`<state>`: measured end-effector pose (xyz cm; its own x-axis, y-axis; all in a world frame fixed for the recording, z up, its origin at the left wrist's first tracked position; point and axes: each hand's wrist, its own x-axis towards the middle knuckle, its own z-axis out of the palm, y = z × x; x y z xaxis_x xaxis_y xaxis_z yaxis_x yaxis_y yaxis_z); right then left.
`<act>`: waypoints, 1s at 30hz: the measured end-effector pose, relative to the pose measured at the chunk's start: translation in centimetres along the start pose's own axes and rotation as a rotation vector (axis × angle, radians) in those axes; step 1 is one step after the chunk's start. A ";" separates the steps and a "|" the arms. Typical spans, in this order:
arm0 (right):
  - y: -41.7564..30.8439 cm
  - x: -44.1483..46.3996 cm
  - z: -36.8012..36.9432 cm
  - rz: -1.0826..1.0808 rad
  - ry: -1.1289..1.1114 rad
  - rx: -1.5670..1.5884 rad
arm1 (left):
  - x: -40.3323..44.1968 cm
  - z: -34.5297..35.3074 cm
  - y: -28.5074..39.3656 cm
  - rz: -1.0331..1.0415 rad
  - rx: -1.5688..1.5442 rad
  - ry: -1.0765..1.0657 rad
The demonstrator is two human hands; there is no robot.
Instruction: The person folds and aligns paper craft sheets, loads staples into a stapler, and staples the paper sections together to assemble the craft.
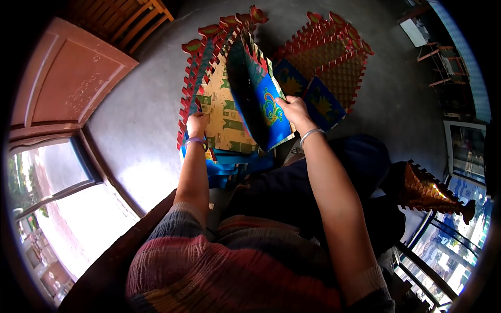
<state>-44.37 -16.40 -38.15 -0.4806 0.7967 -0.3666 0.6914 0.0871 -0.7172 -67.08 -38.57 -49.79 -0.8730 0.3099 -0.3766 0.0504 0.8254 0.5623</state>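
Note:
My right hand (295, 111) grips the edge of a blue decorated panel (272, 107) with a painted swirl, thumb on its face. That panel stands tilted up, apart from the cardboard panel (227, 112) with printed green marks beside it. On the left, my left hand (197, 125) is closed on the red notched edge of the cardboard panel. Red and green leaf-like tips (210, 30) top these pieces at the far end. Below the cardboard, more blue pieces (229, 167) lie in a stack near my lap.
A second group of notched panels (329, 60), gold with blue lower parts, lies on the grey floor (156, 94) to the right. Another gold notched piece (430, 189) is at the lower right. A brown wooden door (78, 68) stands at left, a slatted wooden piece (138, 23) behind it.

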 end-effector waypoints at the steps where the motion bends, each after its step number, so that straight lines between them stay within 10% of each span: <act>1: -0.2 0.0 -0.3 0.027 -0.032 0.014 | 0.0 0.0 0.2 0.038 0.007 0.011; 6: -0.8 -0.5 -1.1 0.004 -0.092 0.037 | -0.7 0.3 1.7 0.155 0.096 0.065; 11: -2.4 -0.8 -3.0 -0.093 0.139 -0.287 | -0.8 1.3 -0.3 0.422 0.415 0.379; 18: -5.1 -0.7 -10.8 -0.213 0.357 -0.307 | -2.8 -0.7 4.6 0.308 0.129 0.088; 24: -3.4 -1.4 -21.1 -0.300 0.675 -0.460 | -5.6 -1.5 7.3 0.727 0.322 0.572; 30: -1.3 -6.7 -28.9 -0.349 0.980 -0.757 | -7.0 -0.9 8.0 0.836 0.456 0.503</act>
<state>-26.42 -4.57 -17.65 -0.3255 0.7398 0.5889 0.8972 0.4382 -0.0545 -61.01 -34.54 -42.04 -0.5722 0.7136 0.4042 0.8089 0.5723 0.1349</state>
